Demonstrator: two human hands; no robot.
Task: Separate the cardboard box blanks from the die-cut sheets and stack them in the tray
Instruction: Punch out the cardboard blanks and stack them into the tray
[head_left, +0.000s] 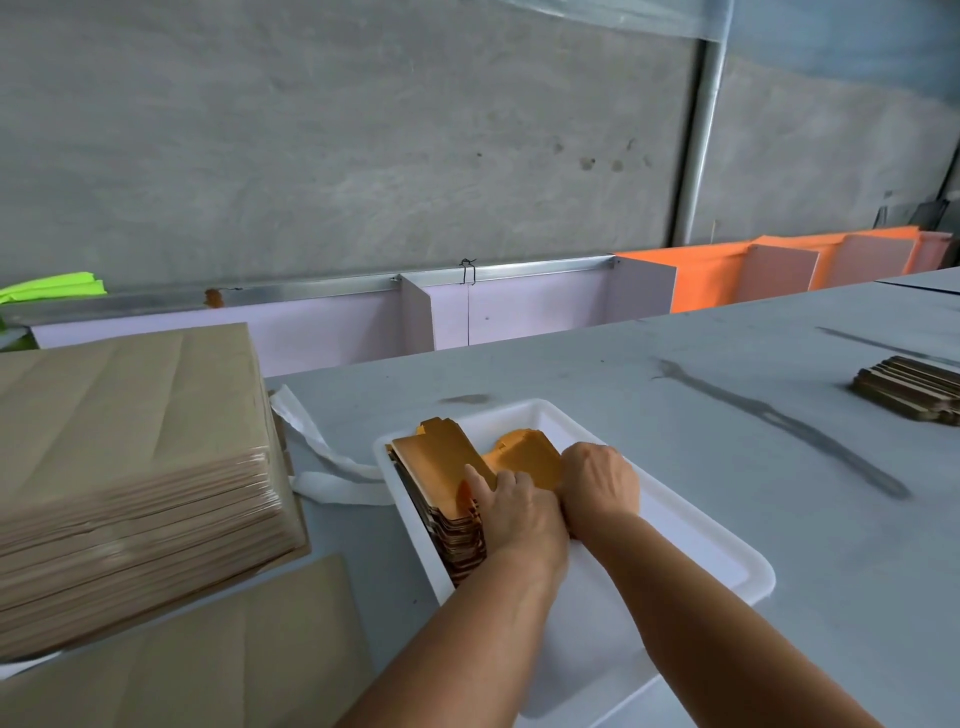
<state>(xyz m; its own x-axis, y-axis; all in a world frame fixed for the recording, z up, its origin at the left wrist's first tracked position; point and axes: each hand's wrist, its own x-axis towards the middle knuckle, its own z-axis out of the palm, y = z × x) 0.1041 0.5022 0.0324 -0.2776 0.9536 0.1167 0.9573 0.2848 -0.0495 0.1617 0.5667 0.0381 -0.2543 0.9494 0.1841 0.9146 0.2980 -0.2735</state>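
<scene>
1. We see a grey table (675, 395) carrying a tall stack of die-cut sheets (130, 467) at left.
2. A white tray (701, 561) lies near the stack, to its right.
3. The box blanks (441, 462), orange-brown with stepped dark edges, are piled at the tray's left wall.
4. Our left hand (514, 514) rests on the pile, its fingers (480, 483) laid straight over the top blank.
5. Our right hand (597, 483) presses beside it; its fingers are hidden, so we cannot tell their state.
</scene>
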